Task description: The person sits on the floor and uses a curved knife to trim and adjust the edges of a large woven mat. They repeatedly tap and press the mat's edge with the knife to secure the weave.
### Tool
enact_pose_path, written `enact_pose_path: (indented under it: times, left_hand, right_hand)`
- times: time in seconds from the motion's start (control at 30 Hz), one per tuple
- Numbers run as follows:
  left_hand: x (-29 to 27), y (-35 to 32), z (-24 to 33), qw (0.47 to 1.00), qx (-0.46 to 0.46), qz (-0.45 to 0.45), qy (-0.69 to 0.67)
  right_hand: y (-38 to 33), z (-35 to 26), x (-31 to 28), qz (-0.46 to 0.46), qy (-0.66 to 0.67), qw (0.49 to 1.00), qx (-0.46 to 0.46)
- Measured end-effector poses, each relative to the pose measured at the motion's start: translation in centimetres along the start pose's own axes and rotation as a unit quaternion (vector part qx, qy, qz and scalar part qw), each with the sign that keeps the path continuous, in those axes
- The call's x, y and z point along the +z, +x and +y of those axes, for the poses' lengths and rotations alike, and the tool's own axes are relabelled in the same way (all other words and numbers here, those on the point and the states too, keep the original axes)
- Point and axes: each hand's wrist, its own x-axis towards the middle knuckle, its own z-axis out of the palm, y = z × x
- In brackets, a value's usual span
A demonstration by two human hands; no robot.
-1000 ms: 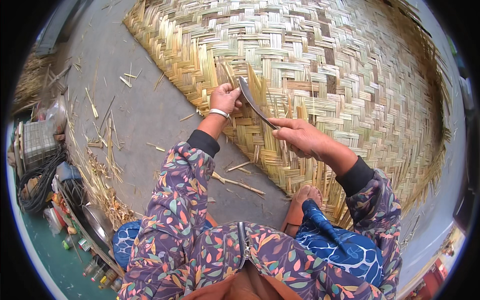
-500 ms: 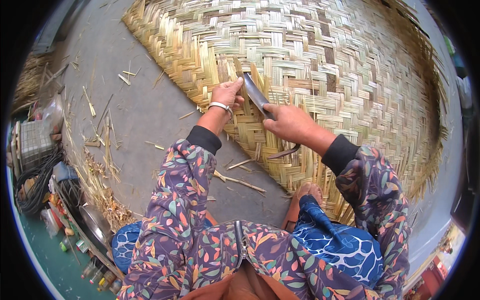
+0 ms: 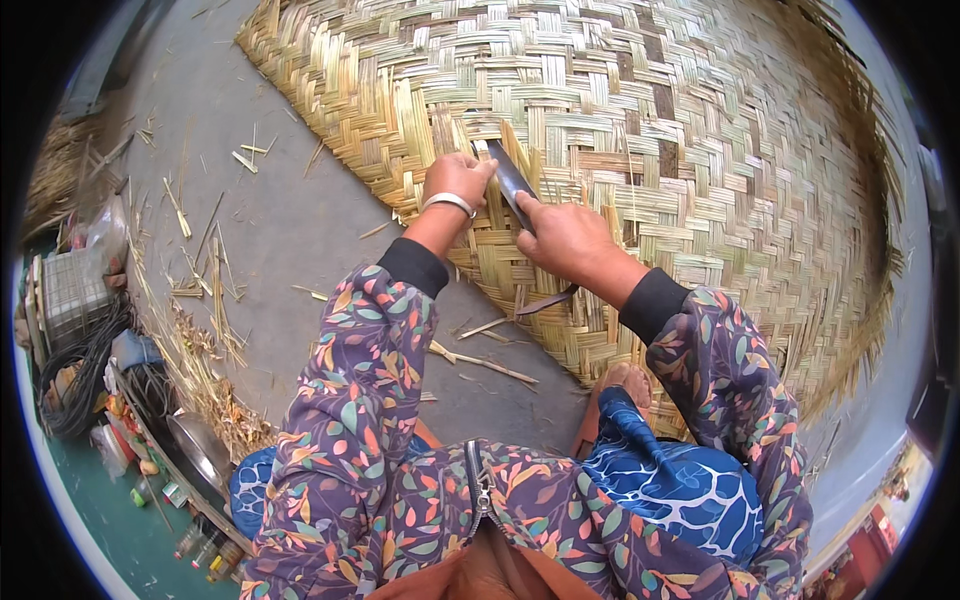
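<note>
The right hand (image 3: pixel 565 240) is closed around the handle of a dark metal knife (image 3: pixel 512 183), whose flat blade points up and away from the person and lies against the woven bamboo mat (image 3: pixel 700 130). The handle's curved end (image 3: pixel 548 300) pokes out below the wrist. The left hand (image 3: pixel 458 180), with a pale bangle (image 3: pixel 448 202) at the wrist, is curled loosely with its fingers bent down on the mat just left of the blade, fingertips touching or nearly touching the blade's upper end; whether it pinches a single strip there cannot be told.

The mat is large and rounded, plaited from flat yellow-green strips in a checker weave, and lies on a grey concrete floor (image 3: pixel 270 230). Both hands meet near its lower left edge, where loose strip ends stick up. The mat's edge runs diagonally from upper left to lower right, passing under the forearms.

Both arms wear sleeves (image 3: pixel 360 380) with a leafy multicoloured print and black cuffs. A foot in an orange sandal (image 3: pixel 605 400) rests at the mat's edge, beside a knee covered in blue patterned cloth (image 3: pixel 670 500). Bamboo slivers (image 3: pixel 480 362) lie scattered on the floor. At far left sit a coil of black cable (image 3: pixel 75 380) and a wire basket (image 3: pixel 70 295).
</note>
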Motion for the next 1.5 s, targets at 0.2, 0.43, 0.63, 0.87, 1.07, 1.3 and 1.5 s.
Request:
enact_pose_path:
  times: [0.2,0.43,0.63,0.87,1.07,1.3,1.5]
  left_hand:
    - [-0.8,-1.5,1.1,0.951,0.094,0.019,0.293]
    - [-0.7,-1.3,-1.3,0.945,0.138,0.067,0.288]
    - [0.0,-2.3,-0.5,0.933,0.212,0.081,0.278]
    - [1.7,-1.3,0.2,0.976,0.092,-0.121,-0.156]
    - [0.8,-2.1,0.2,0.949,-0.015,-0.205,-0.239]
    - [1.8,-2.4,-1.7,0.96,-0.007,-0.101,-0.261]
    - [1.4,-3.3,-1.5,0.963,-0.01,-0.073,-0.26]
  right_hand:
    - [-2.1,0.3,0.1,0.007,-0.037,0.999,-0.013]
    - [-11.7,1.2,-3.8,-0.099,-0.015,0.995,0.015]
    - [-15.9,4.4,-5.9,-0.072,0.381,0.915,0.109]
    - [-15.0,4.1,-5.3,-0.052,0.489,0.87,0.039]
    - [-15.2,2.6,-6.0,-0.131,0.539,0.828,0.076]
    - [-12.5,1.9,-5.0,-0.218,0.568,0.789,0.082]
    - [-9.2,2.8,-4.0,-0.184,0.536,0.818,0.102]
